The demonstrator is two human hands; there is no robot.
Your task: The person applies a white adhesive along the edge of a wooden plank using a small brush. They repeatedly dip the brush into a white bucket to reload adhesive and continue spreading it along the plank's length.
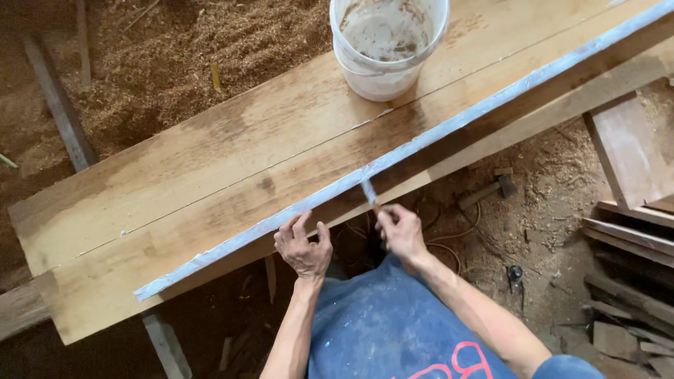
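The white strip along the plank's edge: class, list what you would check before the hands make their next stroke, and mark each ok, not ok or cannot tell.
1. Left hand braces the plank at its near edge: ok.
2. Right hand has a firm grip on the small tool: ok.
3. Tool tip meets the white strip: ok.
4. Strip unbroken along the whole edge: cannot tell, it runs out of view.
5. White bucket stands upright on the plank, apart from the strip: ok.
6. Paste left in the bucket: cannot tell.

The person wears a faded blue shirt (382, 330) flecked with pale paint, red lettering, forearms bare.
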